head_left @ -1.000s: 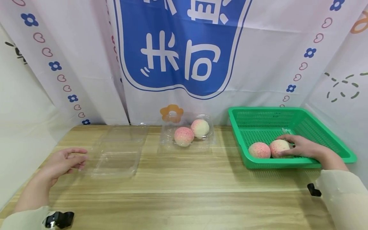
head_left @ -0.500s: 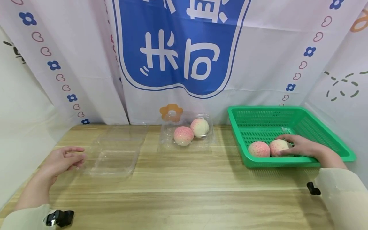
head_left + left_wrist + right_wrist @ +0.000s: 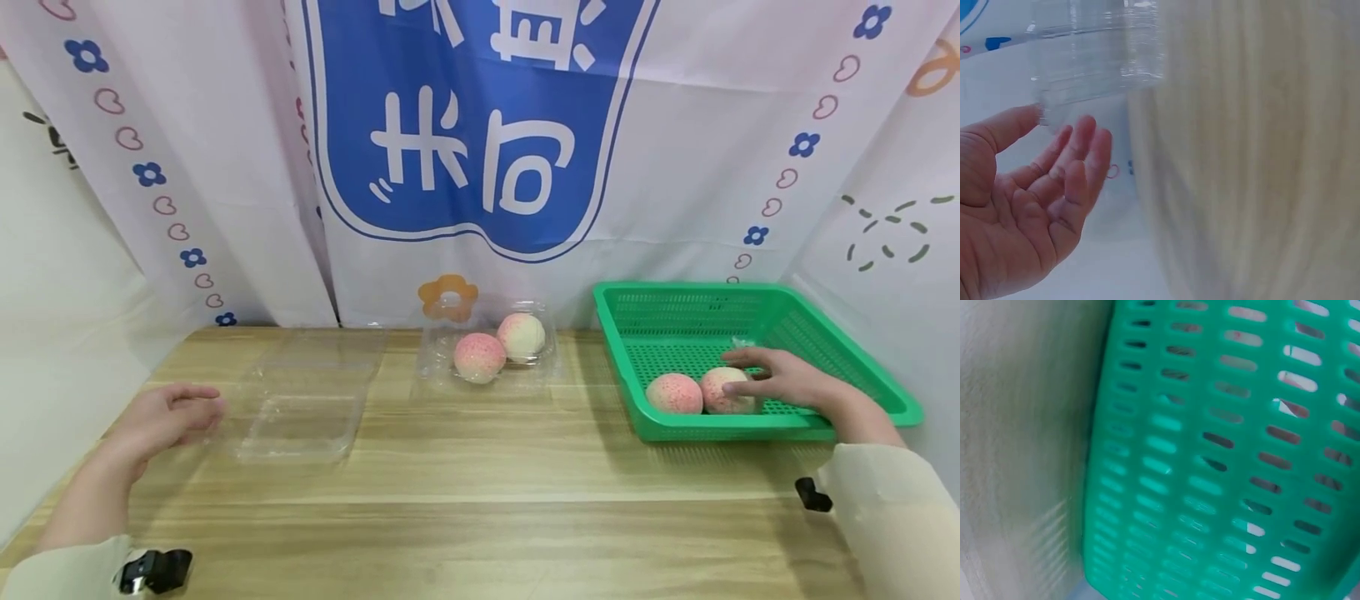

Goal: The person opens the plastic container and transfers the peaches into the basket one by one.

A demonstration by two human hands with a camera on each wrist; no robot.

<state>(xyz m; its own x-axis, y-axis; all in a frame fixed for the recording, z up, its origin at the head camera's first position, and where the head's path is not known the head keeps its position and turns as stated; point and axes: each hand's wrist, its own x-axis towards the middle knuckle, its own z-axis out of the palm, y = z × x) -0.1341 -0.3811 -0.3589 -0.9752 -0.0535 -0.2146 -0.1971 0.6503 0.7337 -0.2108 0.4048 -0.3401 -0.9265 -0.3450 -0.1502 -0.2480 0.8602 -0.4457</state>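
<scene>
My right hand [image 3: 791, 379] is inside the green basket [image 3: 738, 430], beside a pink-and-cream speckled ball [image 3: 723, 393]. Its straight fingers stand just above and behind the ball, and the thumb crosses the ball's upper front. A similar ball [image 3: 675, 393] lies to the left. In the right wrist view the slotted basket wall [image 3: 1210, 459] hides the hand and most of what is inside. At the left, my left hand [image 3: 161, 421] is at the side of an open clear plastic box [image 3: 303, 425]. In the left wrist view its fingers are loosely bent, the thumb tip right at the box's corner [image 3: 1094, 56].
A second clear box [image 3: 431, 367] stands at the middle back, holding a pinker ball [image 3: 480, 358] and a paler ball [image 3: 522, 336]. Behind the wooden table [image 3: 465, 517] hangs a printed white curtain [image 3: 675, 167]. A small clear scrap [image 3: 742, 342] lies in the basket.
My right fingers have loosened and lifted slightly from the ball, which stays in the basket. My left hand has hardly moved.
</scene>
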